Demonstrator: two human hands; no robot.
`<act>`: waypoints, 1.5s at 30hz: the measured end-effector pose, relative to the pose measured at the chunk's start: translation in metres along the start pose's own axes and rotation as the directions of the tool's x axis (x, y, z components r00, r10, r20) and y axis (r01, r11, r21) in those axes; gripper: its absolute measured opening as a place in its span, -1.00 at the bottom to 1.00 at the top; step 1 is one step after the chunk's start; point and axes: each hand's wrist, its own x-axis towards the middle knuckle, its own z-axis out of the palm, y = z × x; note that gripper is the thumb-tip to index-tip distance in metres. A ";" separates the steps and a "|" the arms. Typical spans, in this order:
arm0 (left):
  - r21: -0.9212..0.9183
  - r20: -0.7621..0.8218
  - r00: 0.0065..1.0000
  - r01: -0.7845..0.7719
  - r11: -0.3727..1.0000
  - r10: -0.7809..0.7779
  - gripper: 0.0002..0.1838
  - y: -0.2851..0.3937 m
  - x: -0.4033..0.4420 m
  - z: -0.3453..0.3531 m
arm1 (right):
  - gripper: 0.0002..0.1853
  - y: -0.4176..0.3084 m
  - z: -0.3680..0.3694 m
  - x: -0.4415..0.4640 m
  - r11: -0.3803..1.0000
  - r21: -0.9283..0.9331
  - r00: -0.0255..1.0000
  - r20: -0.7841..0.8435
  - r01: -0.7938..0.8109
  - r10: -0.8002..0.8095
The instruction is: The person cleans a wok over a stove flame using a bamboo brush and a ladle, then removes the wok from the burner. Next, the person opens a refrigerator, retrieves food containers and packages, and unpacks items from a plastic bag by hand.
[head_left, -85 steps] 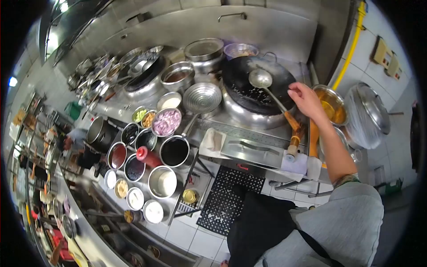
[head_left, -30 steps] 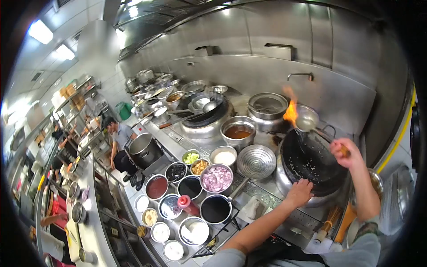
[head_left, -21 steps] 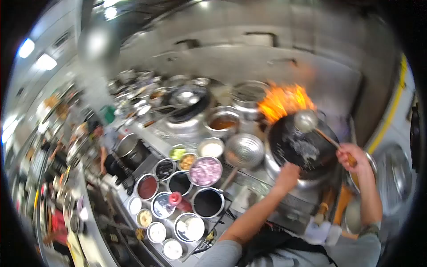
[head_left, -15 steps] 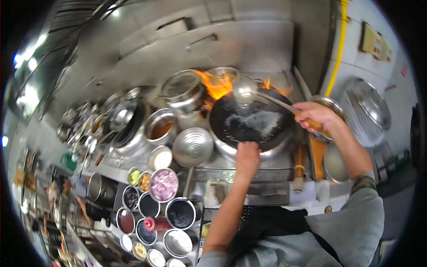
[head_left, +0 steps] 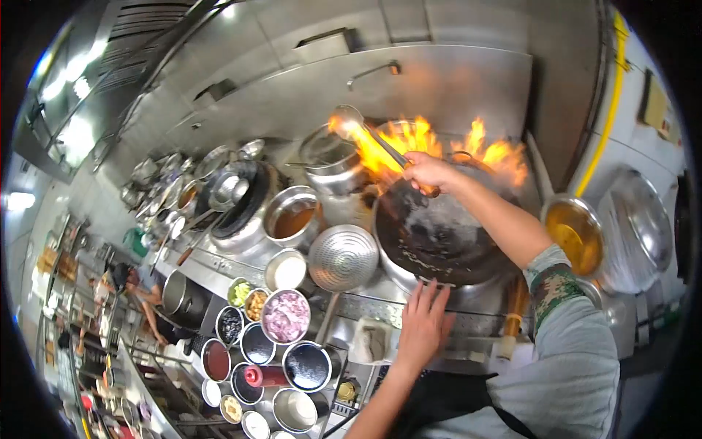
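Observation:
My right hand (head_left: 431, 174) is wrapped round the wooden handle of a metal ladle (head_left: 385, 146), whose bowl is raised at the back among flames. Beneath that arm stands a black wok (head_left: 439, 241) with small white bits and a smoky, wet bottom. Tall orange flames (head_left: 409, 143) rise behind its rear rim. My left hand (head_left: 426, 322) is at the wok's near edge, fingers spread and pointing at the rim, holding nothing; whether the fingertips touch the rim I cannot tell. A perforated strainer (head_left: 344, 257) rests just left of the wok.
Left of the strainer are a pot of brown liquid (head_left: 292, 219), a bowl of chopped purple onion (head_left: 286, 317), several sauce pots and a red bottle (head_left: 265, 376). A bowl of yellow liquid (head_left: 574, 234) is at the right. Another person (head_left: 146, 293) is at the far left.
The ladle has gone from over the wok up and back to the left. My left hand's fingers have opened from a closed grasp at the rim. The flames are larger and wider.

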 end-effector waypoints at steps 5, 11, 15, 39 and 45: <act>-0.080 -0.015 0.882 0.469 0.880 -0.471 -0.47 -0.011 -0.137 -0.043 | -0.83 0.057 0.053 0.135 0.901 -0.429 0.995 -0.036 0.067 -0.091; -0.060 -0.259 0.343 0.927 0.369 -0.903 -0.63 0.042 -0.316 -0.067 | -0.89 0.033 0.070 0.160 0.802 0.529 0.955 0.238 -0.278 0.174; -0.180 -0.315 0.134 0.964 0.198 -0.940 -0.62 0.058 -0.350 -0.063 | -0.85 0.013 0.060 0.160 0.229 0.886 0.914 0.402 -0.403 0.055; -0.658 -0.360 0.920 -0.131 0.741 -0.157 -0.72 -0.017 -0.174 -0.048 | -0.63 -0.032 0.086 -0.259 0.716 0.697 0.971 -0.194 0.037 0.138; -0.882 -0.203 0.961 -0.096 0.461 -0.189 -0.75 -0.005 -0.136 -0.027 | -0.57 -0.029 0.121 -0.302 0.756 0.655 0.968 -0.197 0.011 0.157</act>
